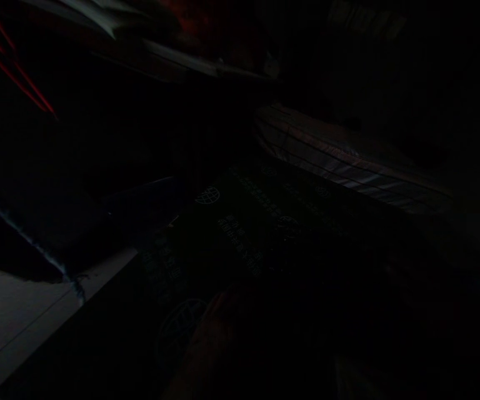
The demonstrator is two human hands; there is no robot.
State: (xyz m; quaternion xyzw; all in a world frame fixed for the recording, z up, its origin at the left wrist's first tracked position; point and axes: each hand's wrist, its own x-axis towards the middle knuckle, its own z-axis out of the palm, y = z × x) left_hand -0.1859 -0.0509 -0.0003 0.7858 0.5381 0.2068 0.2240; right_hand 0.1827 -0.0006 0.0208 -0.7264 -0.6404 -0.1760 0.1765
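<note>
a dark printed board (223, 239) is seen mid-view, a hand (215, 336) over its near part; how far that hand is opened, and whether anything is held, cannot be told. the board is judged stiff, perhaps slick, best gripped by opposite edges.

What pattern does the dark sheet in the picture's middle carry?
The dark sheet carries paler globe emblems and lines of lettering, best seen in the head view.
</note>
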